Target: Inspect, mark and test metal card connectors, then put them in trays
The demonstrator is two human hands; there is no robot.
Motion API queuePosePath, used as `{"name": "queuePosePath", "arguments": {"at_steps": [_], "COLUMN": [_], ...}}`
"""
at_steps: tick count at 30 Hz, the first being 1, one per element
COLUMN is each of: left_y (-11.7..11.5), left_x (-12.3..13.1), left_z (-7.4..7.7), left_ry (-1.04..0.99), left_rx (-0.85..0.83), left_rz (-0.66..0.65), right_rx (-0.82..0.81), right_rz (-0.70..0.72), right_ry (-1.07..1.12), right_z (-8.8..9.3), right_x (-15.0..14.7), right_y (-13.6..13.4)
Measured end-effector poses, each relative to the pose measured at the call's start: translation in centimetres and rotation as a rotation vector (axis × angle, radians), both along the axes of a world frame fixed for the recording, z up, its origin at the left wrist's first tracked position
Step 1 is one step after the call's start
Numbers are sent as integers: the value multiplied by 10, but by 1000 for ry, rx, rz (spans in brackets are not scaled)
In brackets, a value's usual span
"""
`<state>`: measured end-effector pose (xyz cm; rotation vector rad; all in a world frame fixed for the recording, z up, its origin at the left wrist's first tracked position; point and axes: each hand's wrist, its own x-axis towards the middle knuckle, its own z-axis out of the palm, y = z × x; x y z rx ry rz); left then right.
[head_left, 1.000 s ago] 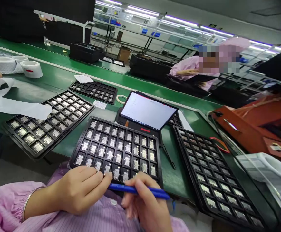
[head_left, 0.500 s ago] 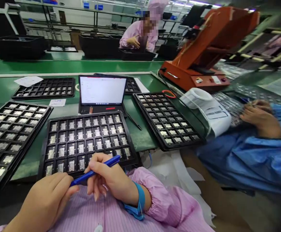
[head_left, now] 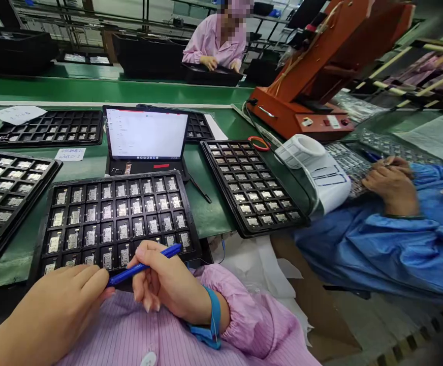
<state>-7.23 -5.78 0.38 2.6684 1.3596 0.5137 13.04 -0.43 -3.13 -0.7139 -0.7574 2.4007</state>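
- The right hand [head_left: 164,279] pinches a blue pen [head_left: 143,266] between thumb and index finger, its other fingers curled loosely underneath; the pen slants over the near edge of the center tray.
- The left hand [head_left: 59,305] lies at that tray's near-left edge, fingers bent and pressed together; the pen's left end meets its fingertips, but whether they grip it I cannot tell.
- A blue wristband [head_left: 214,315] circles the right wrist, just below the pink cuff.
- The center tray [head_left: 191,223], black and divided, carries rows of small metal modules; both hands cover part of its near rim.
- Right of this tray, a strip of green bench [head_left: 217,216] widens toward the near side, with a thin dark rod [head_left: 200,189] lying at its far end.
- Beyond that strip stands the right tray [head_left: 271,230], its near rim close to the bench edge.
- On the left, a narrower green gap separates the center tray from the left tray [head_left: 31,198], cut off by the view.
- Just behind the center tray stands a laptop [head_left: 147,132], screen lit, with a handwritten label [head_left: 70,154] to its left.
- Far right, a co-worker's hands [head_left: 391,183] meet above clear packaging.
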Motion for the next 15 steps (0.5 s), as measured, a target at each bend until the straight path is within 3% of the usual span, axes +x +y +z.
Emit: {"name": "queuePosePath", "arguments": {"at_steps": [4, 6, 7, 8, 12, 13, 15], "left_y": [-5, -3, 0, 4, 18, 21, 22], "left_x": [2, 6, 9, 13, 26, 28, 28], "left_z": [3, 6, 8, 9, 8, 7, 6], "left_ry": [-304, -334, -317, -284, 40, 122, 200], "left_rx": [-558, -698, -674, -559, 290, 389, 380], "left_rz": [42, 37, 29, 22, -58, -74, -76], "right_rx": [199, 291, 310, 302, 98, 57, 14], "right_rz": [9, 1, -22, -54, -141, -149, -156], "right_ry": [-35, -69, -80, -82, -78, -89, -128], "right_z": [10, 14, 15, 16, 13, 12, 10], "right_x": [16, 23, 25, 27, 22, 21, 19], "right_y": [-9, -11, -11, -9, 1, 3, 5]}}
